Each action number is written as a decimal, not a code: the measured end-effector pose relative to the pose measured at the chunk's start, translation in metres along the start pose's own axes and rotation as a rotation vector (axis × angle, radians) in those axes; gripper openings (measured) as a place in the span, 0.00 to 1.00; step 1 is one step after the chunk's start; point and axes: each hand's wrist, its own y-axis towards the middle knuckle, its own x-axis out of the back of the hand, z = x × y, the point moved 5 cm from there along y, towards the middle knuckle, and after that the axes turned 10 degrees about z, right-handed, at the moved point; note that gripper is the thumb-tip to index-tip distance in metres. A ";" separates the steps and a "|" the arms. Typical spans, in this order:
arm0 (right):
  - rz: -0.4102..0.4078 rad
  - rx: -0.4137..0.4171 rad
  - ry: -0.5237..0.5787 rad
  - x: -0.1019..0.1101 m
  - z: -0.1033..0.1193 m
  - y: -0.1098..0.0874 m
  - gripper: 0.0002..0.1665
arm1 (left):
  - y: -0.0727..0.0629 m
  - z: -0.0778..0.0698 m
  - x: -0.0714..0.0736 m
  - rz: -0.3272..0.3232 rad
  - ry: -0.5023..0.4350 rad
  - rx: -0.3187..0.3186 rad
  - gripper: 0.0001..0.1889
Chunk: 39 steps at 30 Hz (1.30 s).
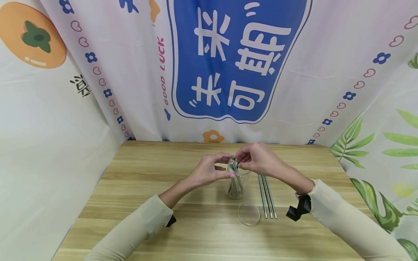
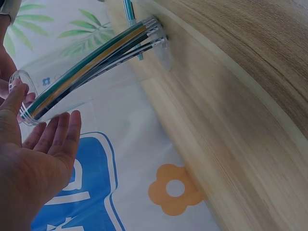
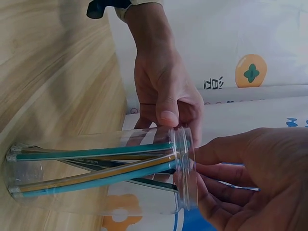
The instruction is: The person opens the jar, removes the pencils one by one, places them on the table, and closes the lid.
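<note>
A clear plastic jar (image 1: 235, 194) stands upright on the table, with several pencils (image 3: 91, 155) in teal, blue, yellow and dark green leaning inside, white erasers at the bottom. My left hand (image 1: 209, 171) holds the jar near its rim, thumb on one side and fingers on the other. From the right, my right hand (image 1: 261, 159) reaches to the jar's mouth. Its thumb and fingers pinch at the upper end of a dark pencil (image 3: 168, 185) just inside the threaded neck, partly hidden by the fingers.
Three striped pencils (image 1: 267, 197) lie side by side on the wooden table (image 1: 137, 181), right of the jar. In front of the jar rests a round clear lid (image 1: 249, 224). A printed curtain (image 1: 143, 101) hangs along the table's back edge.
</note>
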 end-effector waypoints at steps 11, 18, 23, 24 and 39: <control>-0.002 -0.010 -0.051 -0.007 0.002 0.008 0.08 | 0.001 0.000 0.000 0.001 -0.002 -0.004 0.31; -0.017 -0.014 -0.086 -0.010 0.005 0.011 0.07 | 0.000 0.001 0.000 -0.001 -0.005 -0.016 0.30; -0.023 0.000 -0.091 -0.013 0.006 0.012 0.06 | 0.001 0.000 0.000 -0.003 -0.009 -0.023 0.29; -0.025 0.002 -0.093 -0.013 0.006 0.013 0.05 | 0.001 0.000 0.000 -0.003 -0.008 -0.022 0.30; -0.064 0.025 -0.115 -0.013 0.003 0.013 0.04 | 0.000 0.000 0.000 0.001 -0.004 -0.032 0.30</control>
